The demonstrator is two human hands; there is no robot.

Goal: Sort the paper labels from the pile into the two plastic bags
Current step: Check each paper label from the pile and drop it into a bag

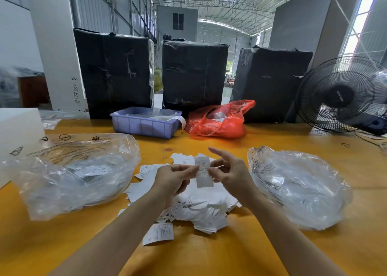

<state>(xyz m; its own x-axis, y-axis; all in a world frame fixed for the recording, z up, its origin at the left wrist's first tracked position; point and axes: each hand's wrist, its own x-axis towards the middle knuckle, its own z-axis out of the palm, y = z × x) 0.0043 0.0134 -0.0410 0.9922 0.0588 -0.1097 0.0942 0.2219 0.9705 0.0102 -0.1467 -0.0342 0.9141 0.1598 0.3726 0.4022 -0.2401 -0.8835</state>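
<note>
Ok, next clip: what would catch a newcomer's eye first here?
Dead centre, both hands, left hand and right hand, pinch one white paper label above the heap of white paper labels. Clear plastic bags flank it on the yellow table, left bag and right bag. Behind sits a crumpled red plastic bag.

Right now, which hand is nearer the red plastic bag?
Right. The right hand sits below the red plastic bag, roughly in line with it; the left hand is further off to the bag's left. Both pinch one paper label above the pile.
</note>
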